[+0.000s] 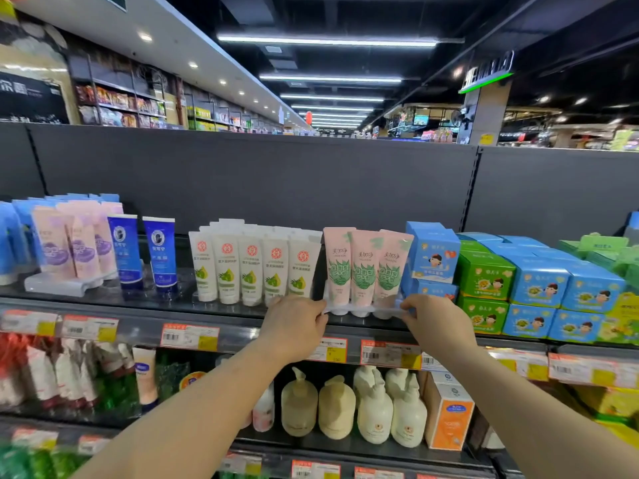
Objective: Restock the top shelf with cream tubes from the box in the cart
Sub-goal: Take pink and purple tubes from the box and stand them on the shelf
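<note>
on the top shelf (242, 314), left hand (294, 324) and right hand (437, 323) each pinch an end of the clear tray (363, 308) holding three pink cream tubes (364, 267).

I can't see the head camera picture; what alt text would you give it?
Two bare hands, left hand and right hand, grip the ends of a clear plastic tray holding three pink cream tubes at the front of the top shelf. White tubes stand beside it, blue boxes on the other side.
</note>
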